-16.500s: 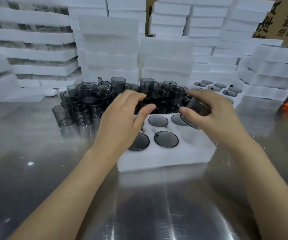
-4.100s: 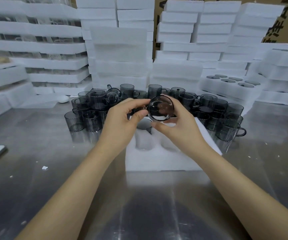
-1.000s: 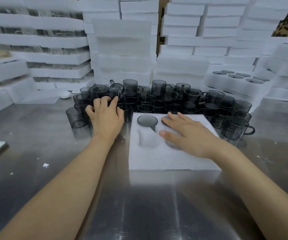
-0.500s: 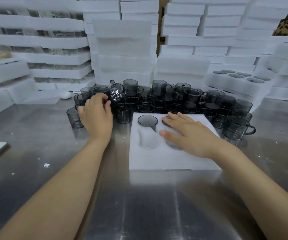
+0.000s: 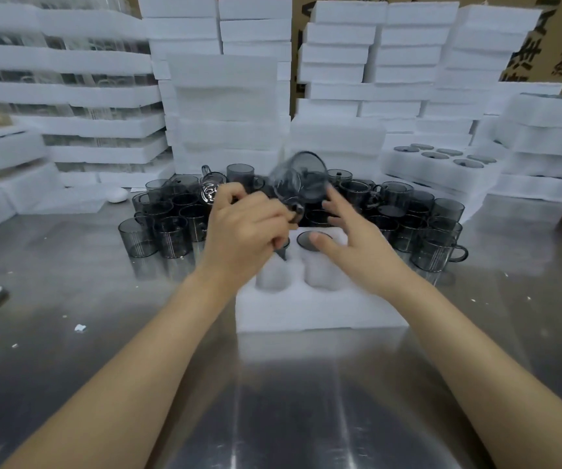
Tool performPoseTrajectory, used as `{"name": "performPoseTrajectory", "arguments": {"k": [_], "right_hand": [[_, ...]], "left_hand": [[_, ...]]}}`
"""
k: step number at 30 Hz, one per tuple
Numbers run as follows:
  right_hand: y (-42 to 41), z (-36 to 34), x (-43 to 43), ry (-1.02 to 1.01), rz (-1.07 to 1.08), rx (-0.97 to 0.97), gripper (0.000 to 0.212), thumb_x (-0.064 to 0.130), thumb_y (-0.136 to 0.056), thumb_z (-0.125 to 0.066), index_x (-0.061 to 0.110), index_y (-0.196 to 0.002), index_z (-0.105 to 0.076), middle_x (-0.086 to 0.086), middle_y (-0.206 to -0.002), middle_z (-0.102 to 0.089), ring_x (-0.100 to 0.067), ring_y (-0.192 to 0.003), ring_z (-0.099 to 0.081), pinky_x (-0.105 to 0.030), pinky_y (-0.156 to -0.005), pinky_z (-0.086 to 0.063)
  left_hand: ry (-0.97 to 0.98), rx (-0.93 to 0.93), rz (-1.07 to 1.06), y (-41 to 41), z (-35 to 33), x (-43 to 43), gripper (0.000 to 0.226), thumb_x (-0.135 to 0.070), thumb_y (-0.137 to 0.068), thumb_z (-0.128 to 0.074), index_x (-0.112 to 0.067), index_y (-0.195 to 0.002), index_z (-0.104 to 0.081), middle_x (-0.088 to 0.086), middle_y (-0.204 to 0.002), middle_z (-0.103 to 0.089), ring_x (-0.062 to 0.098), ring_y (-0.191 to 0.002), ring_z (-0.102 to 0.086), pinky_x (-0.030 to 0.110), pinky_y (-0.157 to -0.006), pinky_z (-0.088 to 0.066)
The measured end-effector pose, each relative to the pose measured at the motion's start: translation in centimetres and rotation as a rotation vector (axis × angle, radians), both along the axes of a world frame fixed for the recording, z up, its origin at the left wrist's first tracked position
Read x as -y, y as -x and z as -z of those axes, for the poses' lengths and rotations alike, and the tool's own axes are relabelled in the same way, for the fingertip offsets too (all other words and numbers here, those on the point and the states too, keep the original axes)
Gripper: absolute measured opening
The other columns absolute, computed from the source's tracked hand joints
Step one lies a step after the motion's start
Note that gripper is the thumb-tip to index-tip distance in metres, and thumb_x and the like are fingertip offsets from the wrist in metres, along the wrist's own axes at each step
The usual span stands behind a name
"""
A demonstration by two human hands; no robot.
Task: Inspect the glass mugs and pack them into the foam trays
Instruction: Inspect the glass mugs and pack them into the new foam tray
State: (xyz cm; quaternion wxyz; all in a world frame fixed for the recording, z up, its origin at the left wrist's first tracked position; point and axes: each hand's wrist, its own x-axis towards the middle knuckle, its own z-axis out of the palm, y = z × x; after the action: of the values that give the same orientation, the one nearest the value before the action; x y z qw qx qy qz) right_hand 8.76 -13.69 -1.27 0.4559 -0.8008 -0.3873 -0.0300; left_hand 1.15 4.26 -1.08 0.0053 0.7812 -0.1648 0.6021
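We see the left hand point(image 5: 244, 231) raised over the far left part of the foam tray point(image 5: 320, 309), its fingers curled and pinching the handle of a smoky glass mug point(image 5: 301, 179). The mug is tilted, its mouth turned toward the camera, and it is blurred, hanging in the air above the far edge of the tray. The right hand point(image 5: 357, 245) hovers over the tray just right of the mug, palm facing left, fingers spread and loosely extended, the index fingertip close to the mug's side; we cannot tell whether it touches the glass. Both forearms reach in from the near edge of the table point(image 5: 103, 333) and converge over the tray.

In the tray, one packed mug point(image 5: 313, 239) sits in a far pocket, partly behind the right thumb, and two near pockets are open. Beyond the tray stands the cluster of loose mugs point(image 5: 178, 225), spreading to its left and right. Behind that cluster rise stacks of white foam trays point(image 5: 228, 103).
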Motion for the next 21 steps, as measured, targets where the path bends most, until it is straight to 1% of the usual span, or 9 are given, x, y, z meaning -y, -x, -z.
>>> {"name": "performPoseTrajectory", "arguments": {"k": [2, 3, 6, 8, 10, 11, 14, 16, 21], "right_hand": [[0.00, -0.30, 0.18, -0.136, -0.041, -0.004, 0.092, 0.027, -0.081, -0.071, 0.040, -0.151, -0.013, 0.015, -0.144, -0.041, 0.004, -0.119, -0.049, -0.012, -0.087, -0.046], [0.01, -0.39, 0.22, -0.192, -0.055, 0.022, 0.092, 0.020, -0.080, -0.072, 0.040, -0.150, -0.015, 0.014, -0.143, -0.042, 0.006, -0.118, -0.050, -0.010, -0.078, -0.048], [0.05, -0.41, 0.32, -0.293, -0.036, 0.139, 0.075, 0.009, -0.083, -0.068, 0.036, -0.144, -0.032, 0.012, -0.140, -0.046, 0.001, -0.116, -0.053, -0.008, -0.070, -0.049], [0.15, -0.36, 0.38, -0.294, 0.004, 0.213, 0.062, 0.009, -0.083, -0.068, 0.028, -0.137, -0.045, 0.013, -0.134, -0.050, 0.000, -0.112, -0.053, -0.008, -0.072, -0.048], [0.30, -0.41, 0.42, -0.291, 0.039, 0.266, 0.058, 0.009, -0.082, -0.070, 0.023, -0.134, -0.049, 0.014, -0.129, -0.053, -0.001, -0.110, -0.053, -0.008, -0.079, -0.046], [0.36, -0.47, 0.44, -0.291, 0.050, 0.302, 0.061, 0.010, -0.080, -0.072, 0.022, -0.135, -0.049, 0.014, -0.127, -0.053, -0.002, -0.110, -0.053, -0.012, -0.083, -0.046], [0.59, -0.57, 0.50, -0.266, 0.056, 0.431, 0.064, 0.012, -0.078, -0.073, 0.020, -0.136, -0.047, 0.013, -0.126, -0.051, -0.011, -0.117, -0.050, -0.032, -0.095, -0.047], [0.67, -0.56, 0.50, -0.258, 0.045, 0.472, 0.063, 0.012, -0.079, -0.073, 0.018, -0.136, -0.048, 0.010, -0.128, -0.050, -0.014, -0.122, -0.047, -0.041, -0.096, -0.046], [0.75, -0.42, 0.35, -0.238, 0.045, 0.530, 0.064, 0.010, -0.078, -0.073, 0.016, -0.137, -0.049, 0.000, -0.130, -0.049, -0.016, -0.122, -0.044, -0.041, -0.093, -0.048]], "left_hand": [[-0.058, -0.016, 0.025, -0.07, -0.06, 0.34, 0.045, 0.009, -0.064, -0.080, -0.019, -0.046, -0.050, -0.013, -0.074, -0.071, 0.014, -0.060, -0.062, 0.030, -0.080, -0.029], [-0.062, -0.033, 0.035, -0.07, 0.03, 0.34, 0.044, 0.008, -0.064, -0.080, -0.019, -0.046, -0.051, -0.014, -0.074, -0.071, 0.014, -0.061, -0.062, 0.029, -0.081, -0.030], [-0.041, -0.098, 0.057, -0.03, 0.36, 0.01, 0.042, 0.003, -0.071, -0.080, -0.018, -0.046, -0.053, -0.014, -0.074, -0.071, 0.012, -0.066, -0.064, 0.030, -0.085, -0.031], [-0.005, -0.143, 0.067, -0.08, 0.56, -0.17, 0.040, -0.001, -0.073, -0.079, -0.017, -0.046, -0.054, -0.014, -0.074, -0.071, 0.010, -0.070, -0.063, 0.030, -0.086, -0.030], [0.020, -0.186, 0.072, -0.17, 0.63, -0.31, 0.039, 0.002, -0.069, -0.081, -0.017, -0.047, -0.055, -0.013, -0.072, -0.071, 0.007, -0.075, -0.059, 0.029, -0.087, -0.030], [0.024, -0.204, 0.072, -0.20, 0.65, -0.34, 0.039, 0.005, -0.067, -0.081, -0.016, -0.047, -0.054, -0.013, -0.071, -0.070, 0.006, -0.076, -0.058, 0.029, -0.087, -0.029], [0.021, -0.237, 0.065, -0.10, 0.56, -0.17, 0.038, 0.010, -0.065, -0.077, -0.016, -0.048, -0.054, -0.012, -0.069, -0.069, 0.008, -0.078, -0.057, 0.029, -0.086, -0.029], [0.022, -0.243, 0.056, 0.03, 0.45, -0.08, 0.038, 0.010, -0.064, -0.076, -0.016, -0.048, -0.054, -0.011, -0.068, -0.069, 0.010, -0.079, -0.057, 0.029, -0.085, -0.029], [0.006, -0.292, 0.029, 0.37, 0.24, 0.14, 0.040, 0.011, -0.059, -0.081, -0.017, -0.051, -0.055, -0.011, -0.067, -0.066, 0.012, -0.080, -0.059, 0.027, -0.084, -0.028]]}}
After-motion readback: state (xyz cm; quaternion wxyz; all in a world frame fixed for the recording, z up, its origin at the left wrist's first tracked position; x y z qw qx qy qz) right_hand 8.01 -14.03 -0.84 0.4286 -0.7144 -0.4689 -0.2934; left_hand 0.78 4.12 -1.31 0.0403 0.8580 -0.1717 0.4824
